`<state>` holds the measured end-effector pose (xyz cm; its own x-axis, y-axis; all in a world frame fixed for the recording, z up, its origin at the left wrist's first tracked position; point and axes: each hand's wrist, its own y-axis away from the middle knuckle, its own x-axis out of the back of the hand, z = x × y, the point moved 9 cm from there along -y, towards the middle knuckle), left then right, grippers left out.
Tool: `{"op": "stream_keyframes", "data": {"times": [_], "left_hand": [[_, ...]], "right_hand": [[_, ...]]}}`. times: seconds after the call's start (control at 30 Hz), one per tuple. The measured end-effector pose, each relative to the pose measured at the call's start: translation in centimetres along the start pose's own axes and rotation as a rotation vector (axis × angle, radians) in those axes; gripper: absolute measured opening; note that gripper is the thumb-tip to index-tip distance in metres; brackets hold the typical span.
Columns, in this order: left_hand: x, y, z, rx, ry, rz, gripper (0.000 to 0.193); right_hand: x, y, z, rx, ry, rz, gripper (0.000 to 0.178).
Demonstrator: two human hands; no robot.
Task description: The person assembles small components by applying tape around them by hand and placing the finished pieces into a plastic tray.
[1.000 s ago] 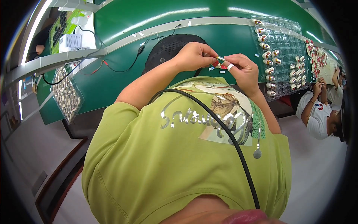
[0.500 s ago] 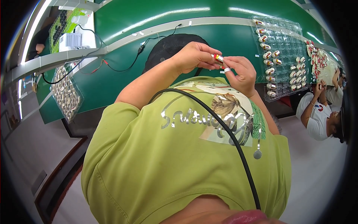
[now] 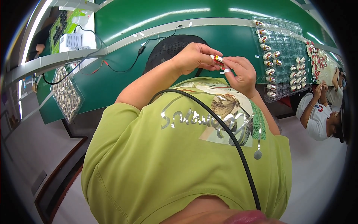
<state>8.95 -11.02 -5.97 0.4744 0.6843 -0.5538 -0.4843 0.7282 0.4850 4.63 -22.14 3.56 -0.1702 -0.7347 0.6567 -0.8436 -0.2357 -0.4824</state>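
Over the green worktable, my left hand pinches a small white part with a red and yellow band. My right hand has its thumb and fingertips closed at the other end of the same part; a white band circles one of its fingers. The fingers cover much of the part, so its exact kind is unclear. Behind my left hand lies a black mesh cap-like object.
At right stands a clear blister tray holding several similar white parts. Another tray of small parts sits at left. A black cable crosses the table. Red and white pieces lie near a co-worker at far right.
The small part has turned slightly between my fingers, which have shifted only a little. The co-worker's hands at right have moved a little.
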Motion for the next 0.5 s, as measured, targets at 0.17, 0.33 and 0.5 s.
{"op": "stream_keyframes", "data": {"times": [0.17, 0.33, 0.5], "left_hand": [[-0.25, -0.03, 0.03, 0.013, 0.06, -0.002, 0.029], [-0.19, 0.06, 0.25, -0.009, 0.089, 0.021, 0.031], [-0.15, -0.07, 0.26, -0.017, 0.111, 0.006, 0.03]], "right_hand": [[0.25, -0.1, -0.16, 0.01, 0.015, 0.02, 0.021], [0.37, -0.37, -0.35, 0.017, 0.024, 0.009, 0.022], [0.55, -0.63, -0.63, 0.012, 0.031, -0.013, 0.024]]}}
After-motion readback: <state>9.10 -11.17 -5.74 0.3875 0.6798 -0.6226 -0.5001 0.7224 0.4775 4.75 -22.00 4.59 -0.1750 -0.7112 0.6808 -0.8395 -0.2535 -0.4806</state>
